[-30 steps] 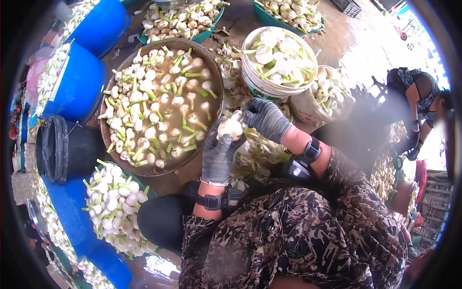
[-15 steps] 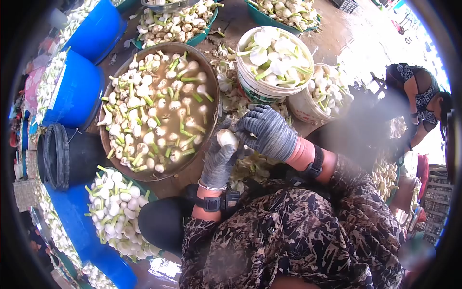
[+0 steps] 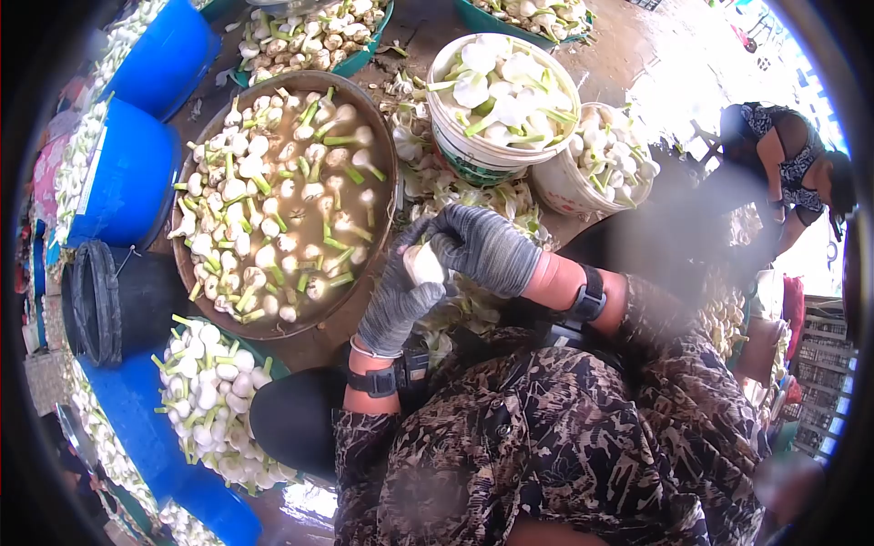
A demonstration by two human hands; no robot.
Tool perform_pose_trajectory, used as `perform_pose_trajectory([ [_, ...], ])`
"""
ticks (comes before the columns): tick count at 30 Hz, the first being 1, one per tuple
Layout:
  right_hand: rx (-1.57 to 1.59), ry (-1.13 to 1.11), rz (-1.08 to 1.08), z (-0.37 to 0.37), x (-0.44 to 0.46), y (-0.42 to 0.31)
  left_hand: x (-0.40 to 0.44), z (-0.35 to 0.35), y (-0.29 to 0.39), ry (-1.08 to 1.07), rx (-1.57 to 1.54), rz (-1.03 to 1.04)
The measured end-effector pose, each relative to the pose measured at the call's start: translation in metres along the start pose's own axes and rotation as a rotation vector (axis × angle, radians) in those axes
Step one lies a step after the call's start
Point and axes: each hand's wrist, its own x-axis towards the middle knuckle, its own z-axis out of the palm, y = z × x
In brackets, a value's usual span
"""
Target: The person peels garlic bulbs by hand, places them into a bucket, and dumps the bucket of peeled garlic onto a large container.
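Note:
A white garlic bulb (image 3: 424, 265) is held in my gloved left hand (image 3: 397, 300), its thumb pressed along the near side. My gloved right hand (image 3: 487, 247) meets it from the right, fingers curled and pinched at the bulb's upper edge; whether skin is caught between them is too small to see. Just left of both hands stands a wide round basin (image 3: 390, 214) of murky water with many trimmed garlic bulbs floating in it. Peeled skins (image 3: 473, 314) lie on the ground beneath and beyond my hands.
Ahead stand a white bucket (image 3: 492, 155) heaped with garlic and skins and a second bucket (image 3: 569, 187) of bulbs. To the left are blue tubs (image 3: 137, 173), a black bucket (image 3: 137, 300) and a pile of cleaned garlic (image 3: 214, 400). Another person (image 3: 787, 164) bends over at the right.
My right hand has closed in over the bulb, its fingers curling more tightly. The bulb has turned in my left hand. The whole view has shifted slightly.

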Motion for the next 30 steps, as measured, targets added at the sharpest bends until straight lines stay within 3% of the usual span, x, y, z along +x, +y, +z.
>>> perform_pose_trajectory([
  [1, -0.034, 0.07, -0.042, 0.001, 0.001, 0.0, -0.001, -0.002, -0.002, 0.0, 0.0, 0.0],
  [3, -0.085, 0.103, -0.027, 0.001, 0.004, 0.002, -0.005, -0.009, -0.006, 0.127, 0.29, -0.239],
  [5, 0.0, 0.044, 0.077, 0.005, 0.006, 0.014, -0.006, -0.009, -0.007, 0.112, 0.348, -0.235],
  [7, 0.059, -0.056, 0.178, 0.001, 0.01, 0.013, -0.003, -0.007, -0.004, 0.051, 0.471, 0.005],
  [9, 0.29, -0.23, 0.355, -0.009, 0.013, 0.008, -0.006, -0.006, 0.001, 0.039, 0.431, -0.078],
  [11, 0.349, -0.201, 0.304, -0.005, 0.006, 0.022, -0.004, -0.007, 0.0, 0.032, 0.411, -0.041],
  [13, 0.618, -0.177, 0.257, -0.01, 0.002, 0.01, -0.001, -0.007, 0.0, 0.029, 0.459, -0.053],
  [15, 0.57, -0.175, 0.19, -0.009, 0.0, 0.018, -0.002, -0.008, -0.001, 0.019, 0.505, -0.069],
  [17, 0.45, -0.15, 0.256, -0.012, 0.002, 0.016, -0.003, -0.008, -0.007, -0.001, 0.556, -0.1],
  [18, 0.54, -0.116, 0.366, -0.005, 0.005, 0.019, -0.003, -0.009, -0.011, -0.008, 0.555, -0.101],
  [21, 0.513, 0.001, 0.368, -0.004, 0.004, 0.022, 0.003, -0.008, -0.016, 0.021, 0.602, 0.064],
  [25, 0.288, -0.158, 0.207, -0.009, -0.002, 0.02, 0.005, -0.006, -0.025, 0.205, 0.426, 0.112],
  [27, 0.146, -0.112, 0.142, -0.002, -0.002, 0.021, 0.006, -0.002, -0.028, 0.26, 0.321, -0.015],
  [29, 0.095, -0.013, 0.059, 0.004, -0.002, 0.019, 0.01, 0.001, -0.023, 0.341, 0.485, -0.063],
  [30, 0.2, -0.028, 0.13, 0.011, 0.0, 0.035, 0.009, -0.001, -0.024, 0.353, 0.451, -0.117],
])
